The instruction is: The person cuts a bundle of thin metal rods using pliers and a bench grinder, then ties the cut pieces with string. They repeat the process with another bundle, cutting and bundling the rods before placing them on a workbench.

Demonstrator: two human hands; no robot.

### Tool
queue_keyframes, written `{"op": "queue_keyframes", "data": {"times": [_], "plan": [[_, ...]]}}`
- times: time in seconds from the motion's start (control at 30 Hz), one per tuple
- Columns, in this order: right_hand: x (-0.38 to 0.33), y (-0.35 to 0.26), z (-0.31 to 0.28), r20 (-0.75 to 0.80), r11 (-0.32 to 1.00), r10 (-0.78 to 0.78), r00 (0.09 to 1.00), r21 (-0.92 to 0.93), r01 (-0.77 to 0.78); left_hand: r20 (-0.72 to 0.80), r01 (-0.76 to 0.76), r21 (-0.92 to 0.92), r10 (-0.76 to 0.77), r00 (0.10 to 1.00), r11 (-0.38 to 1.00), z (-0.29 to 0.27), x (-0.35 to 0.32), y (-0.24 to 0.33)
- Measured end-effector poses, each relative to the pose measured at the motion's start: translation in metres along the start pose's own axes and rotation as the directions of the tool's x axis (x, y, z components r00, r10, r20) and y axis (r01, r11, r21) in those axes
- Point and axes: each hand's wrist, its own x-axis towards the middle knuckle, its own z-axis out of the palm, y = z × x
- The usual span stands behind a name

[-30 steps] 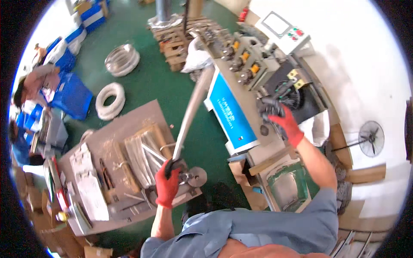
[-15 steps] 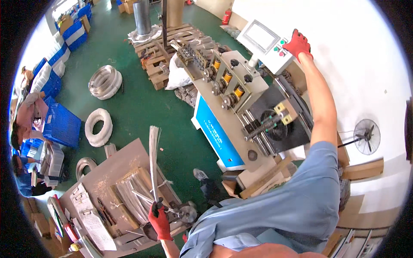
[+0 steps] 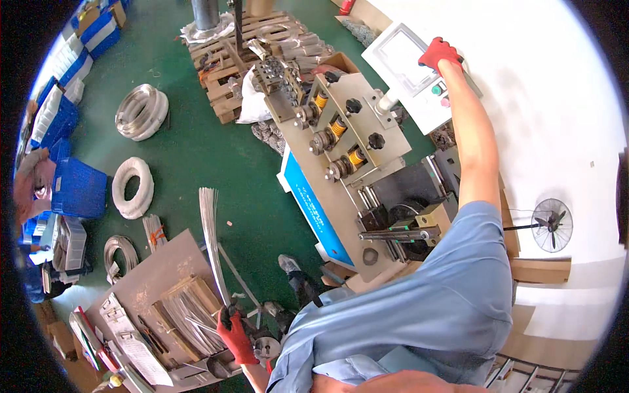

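Observation:
My left hand [image 3: 237, 340], in a red glove with dark fingertips, is closed round the lower end of a bundle of thin metal wires [image 3: 209, 229]. The bundle rises upright past the table's edge, its top fanned slightly. At the upper right, my right hand [image 3: 440, 56], also red-gloved, is at the control panel [image 3: 409, 56] of a wire-forming machine [image 3: 354, 124]. Its fingers are curled beside the screen, above a green and a pink button. Whatever lies under those fingers is hidden. Rollers with yellow springs [image 3: 337, 126] line the machine top, and a metal bar [image 3: 400, 234] lies across its near end.
On the table [image 3: 151, 275] at lower left lie more wires [image 3: 190, 314], clipboards [image 3: 141, 347] and pliers [image 3: 152, 335]. Wire coils [image 3: 133, 188] rest on the green floor. A wooden pallet [image 3: 219, 98] stands behind the machine, a fan [image 3: 552, 224] at the right. Another person [image 3: 33, 183] is far left.
My right hand has moved lower on the panel, its fingers more curled. The bar on the machine has swung from slanted to nearly level. My left hand still holds the wires; the view has shifted.

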Motion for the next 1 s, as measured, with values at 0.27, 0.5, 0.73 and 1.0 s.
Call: {"op": "queue_keyframes", "data": {"times": [0.27,0.5,0.73,1.0], "plan": [[0.008,0.005,0.010,0.035,1.000,-0.015,0.999,-0.013,0.015,0.051,-0.021,-0.013,0.021,0.998,1.000,0.023,0.024,0.012],[0.004,-0.007,0.022,-0.036,0.994,0.017,0.999,-0.105,-0.021,0.044,-0.021,-0.013,0.021,0.999,1.000,0.023,0.033,0.004],[0.024,-0.003,0.003,0.046,0.993,-0.019,0.999,0.119,0.013,0.011,0.029,-0.024,-0.029,1.000,0.999,0.013,0.036,0.007],[0.050,-0.038,0.007,-0.033,0.991,0.023,0.999,0.133,-0.019,-0.015,0.047,-0.009,-0.047,0.999,0.999,0.012,0.036,-0.006]]}}
